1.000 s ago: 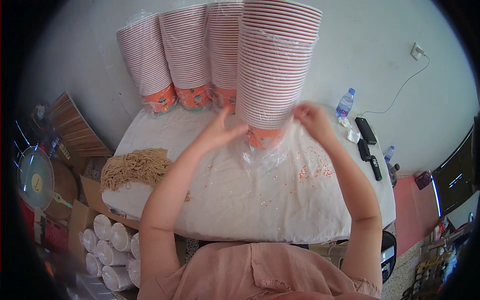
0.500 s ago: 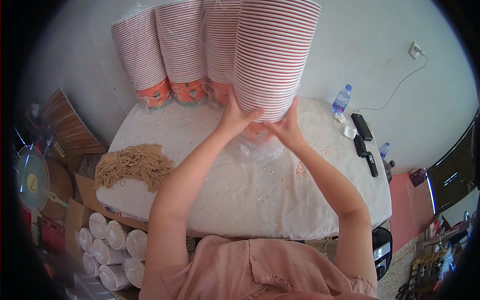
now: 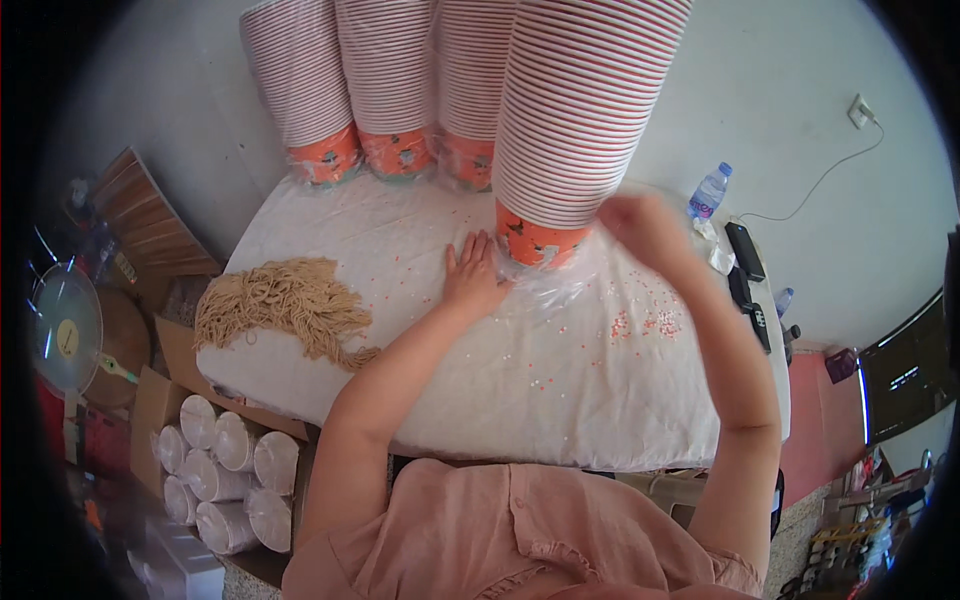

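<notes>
From my remote seat, starting far left: an electric fan (image 3: 68, 325), then an open cardboard box (image 3: 150, 425) packed with wrapped white cylinders (image 3: 216, 475). Moving along, a bundle of tan string (image 3: 280, 305) sprawls over the table edge side, and behind it three plastic-wrapped paper cup stacks (image 3: 300, 80) line up against the wall. Here's the left hand (image 3: 477, 275), gripping nothing, palm down and fingers spread on the white-covered table (image 3: 480, 410). Just beside it towers the nearest paper cup stack (image 3: 590, 120), orange cup at the bottom, clear film (image 3: 560, 290) bunched around its foot. Close at its right flank comes the right hand (image 3: 640, 225), blurred, fingers curled; I can't tell whether it grips anything. Orange and white specks (image 3: 640, 325) scatter below, and over right a water bottle (image 3: 709, 192) leans.
</notes>
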Action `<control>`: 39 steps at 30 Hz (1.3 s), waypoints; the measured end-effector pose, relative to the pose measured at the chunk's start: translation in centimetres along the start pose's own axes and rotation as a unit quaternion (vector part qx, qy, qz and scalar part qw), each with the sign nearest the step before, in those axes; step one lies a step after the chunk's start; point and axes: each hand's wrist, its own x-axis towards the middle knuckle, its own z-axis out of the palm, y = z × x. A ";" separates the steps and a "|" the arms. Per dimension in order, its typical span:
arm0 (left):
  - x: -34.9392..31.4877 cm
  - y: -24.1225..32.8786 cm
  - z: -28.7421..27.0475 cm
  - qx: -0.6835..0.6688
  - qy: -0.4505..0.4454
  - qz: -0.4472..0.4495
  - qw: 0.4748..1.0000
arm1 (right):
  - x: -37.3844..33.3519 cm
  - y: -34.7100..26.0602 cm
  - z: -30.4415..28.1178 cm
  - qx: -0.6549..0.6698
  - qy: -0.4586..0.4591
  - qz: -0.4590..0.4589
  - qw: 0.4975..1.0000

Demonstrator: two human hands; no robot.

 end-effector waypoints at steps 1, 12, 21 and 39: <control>-0.1 0.1 0.0 -0.007 0.014 0.008 1.000 | 0.7 -1.4 -2.5 0.021 0.120 -0.025 0.992; 0.0 -0.9 0.4 -0.246 0.099 0.139 0.954 | 9.3 -10.2 -14.7 -0.105 0.346 -0.081 0.929; 3.4 -4.1 4.5 -0.556 0.155 -0.043 0.815 | -0.4 -5.4 -18.7 -0.024 0.302 -0.251 0.919; 2.5 -1.5 -7.0 -0.768 0.130 -0.055 0.625 | -20.2 0.9 -14.3 -0.069 0.237 -0.133 0.960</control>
